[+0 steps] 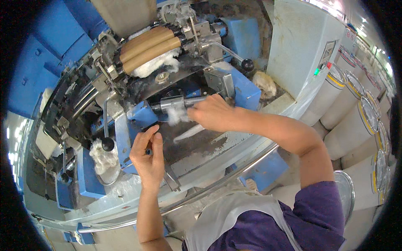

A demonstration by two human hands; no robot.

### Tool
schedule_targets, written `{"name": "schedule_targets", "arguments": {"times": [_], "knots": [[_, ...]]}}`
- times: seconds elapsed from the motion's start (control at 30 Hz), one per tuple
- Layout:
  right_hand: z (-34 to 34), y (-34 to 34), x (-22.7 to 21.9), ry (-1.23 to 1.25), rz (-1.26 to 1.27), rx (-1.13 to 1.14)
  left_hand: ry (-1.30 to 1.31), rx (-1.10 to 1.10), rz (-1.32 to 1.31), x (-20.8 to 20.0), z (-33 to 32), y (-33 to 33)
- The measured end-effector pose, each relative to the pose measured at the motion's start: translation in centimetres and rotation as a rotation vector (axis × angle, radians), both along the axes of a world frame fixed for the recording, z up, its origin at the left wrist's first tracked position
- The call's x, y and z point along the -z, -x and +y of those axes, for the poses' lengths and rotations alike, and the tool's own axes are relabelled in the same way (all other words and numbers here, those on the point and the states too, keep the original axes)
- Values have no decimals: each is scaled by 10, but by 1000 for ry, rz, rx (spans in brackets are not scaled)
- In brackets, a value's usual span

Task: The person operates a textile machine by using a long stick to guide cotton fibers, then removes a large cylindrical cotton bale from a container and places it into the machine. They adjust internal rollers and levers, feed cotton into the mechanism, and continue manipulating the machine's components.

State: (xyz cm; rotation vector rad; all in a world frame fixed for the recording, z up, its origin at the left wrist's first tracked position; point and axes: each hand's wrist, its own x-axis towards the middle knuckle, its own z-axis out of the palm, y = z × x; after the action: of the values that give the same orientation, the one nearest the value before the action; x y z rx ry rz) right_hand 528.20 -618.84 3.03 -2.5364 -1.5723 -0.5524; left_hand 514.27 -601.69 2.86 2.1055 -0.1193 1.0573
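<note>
My right hand (212, 113) reaches over an opening in the machine, its fingers closed at the edge of a tuft of loose white fibre (178, 115). The fluff hangs just below a shiny metal cylinder (172, 103) on a horizontal shaft. A pale strip (189, 133) lies on the dark, worn surface under that hand. My left hand (148, 154) is raised beside a blue block (142, 115), thumb and fingertips drawn close together. Whatever lies between them is too small to make out.
Tan rollers (151, 50) with white fibre beneath them sit behind the opening. Levers with black knobs (247, 65) (108, 144) stick out on both sides. A metal rail (217, 182) curves along the front. Tall pale cans (349, 129) crowd the right, near a light-coloured cabinet (299, 46).
</note>
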Motion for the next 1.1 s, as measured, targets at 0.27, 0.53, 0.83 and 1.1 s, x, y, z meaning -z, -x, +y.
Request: {"name": "schedule_targets", "arguments": {"times": [0.27, 0.53, 0.83, 1.1], "knots": [[-19, 12, 16, -119, -44, -151, -270, 86, 301, 6, 0, -13], [-36, 23, 44, -438, 9, -175, -567, 467, 822, 9, -3, -52], [-88, 36, 68, -629, 37, -32, -746, 90, 587, 12, 10, -55], [-84, 33, 74, -395, -105, -1, -773, -94, 516, 1, 5, -35]]}}
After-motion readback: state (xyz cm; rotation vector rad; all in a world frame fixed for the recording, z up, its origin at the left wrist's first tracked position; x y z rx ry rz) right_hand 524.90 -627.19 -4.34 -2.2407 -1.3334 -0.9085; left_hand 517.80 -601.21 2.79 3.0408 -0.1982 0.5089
